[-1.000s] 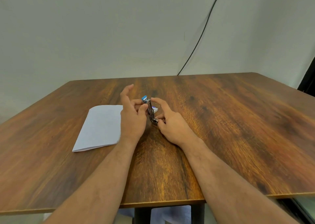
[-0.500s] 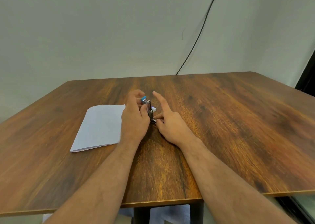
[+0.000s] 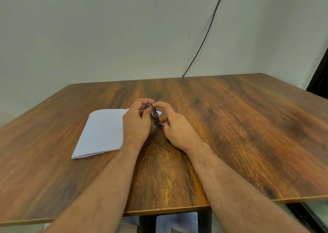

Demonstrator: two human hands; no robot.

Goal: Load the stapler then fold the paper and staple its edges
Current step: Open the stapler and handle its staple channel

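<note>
Table (image 3: 230, 135): dark wood-grain top, glossy in patches, set close to a plain pale wall (image 3: 106, 37). A black cable (image 3: 205, 37) runs down the wall and drops behind the far edge. Dark frame (image 3: 319, 76) at the right margin, cut off by the picture edge. Under the near edge, a black leg (image 3: 147, 223) and a bit of pale blue cloth (image 3: 177, 220), only partly seen.

Hard to read: the stapler (image 3: 156, 116) is small and mostly screened by both hands. Metal body stands on edge, tilted, one end down at the table near the right thumb, the other end up between the fingertips. Whether it is hinged open I cannot tell. A small white-and-blue thing (image 3: 159, 112) sits just behind it, too hidden to name. The view is slightly blurred toward the near edge.

Left hand (image 3: 137, 124): fingers curled over, tips pinching the stapler's upper end; its back blocks the stapler's left side and overlaps the paper's right edge. Right hand (image 3: 177, 129): forefinger arched to the top of the stapler, thumb and lower fingers pinching its lower end by the tabletop. Both forearms come in bare from the near edge.

Paper (image 3: 101, 131): white sheet lying flat left of the hands, folded, with the doubled edges showing at the near corner. It lies just beside the stapler, the left hand between them.
</note>
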